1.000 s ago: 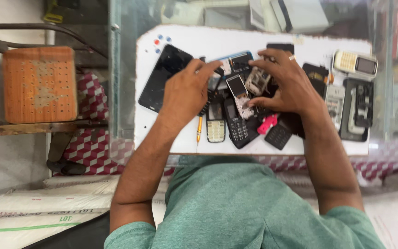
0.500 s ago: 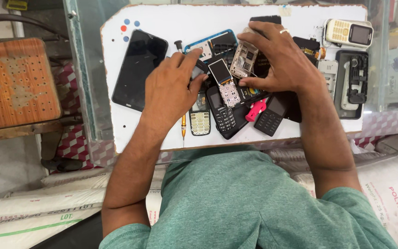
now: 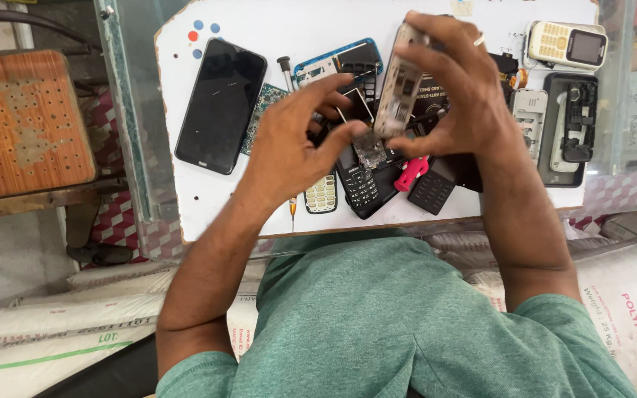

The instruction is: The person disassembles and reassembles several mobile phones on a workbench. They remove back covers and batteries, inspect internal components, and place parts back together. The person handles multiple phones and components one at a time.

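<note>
Above a white worktop [image 3: 422,22] littered with handsets, the right hand [image 3: 458,88] is gripping a silver phone chassis [image 3: 399,81] upright while the left hand [image 3: 289,147] is pinching its dangling keypad board [image 3: 369,151], apparently mid-disassembly; separating them likely calls for gentle pulling.

A flat white board [image 3: 259,214] carries red and blue dots at its corner. On it lie a glossy black slab smartphone [image 3: 220,105], a blue-rimmed phone frame [image 3: 333,63], a cream keypad phone with a dark screen [image 3: 565,44], and a bright pink plastic part [image 3: 411,174]. A brown perforated wooden stool [image 3: 23,121] stands over red-and-white patterned floor tiles [image 3: 123,225]. The person's T-shirt [image 3: 377,324] is plain teal-green.
</note>
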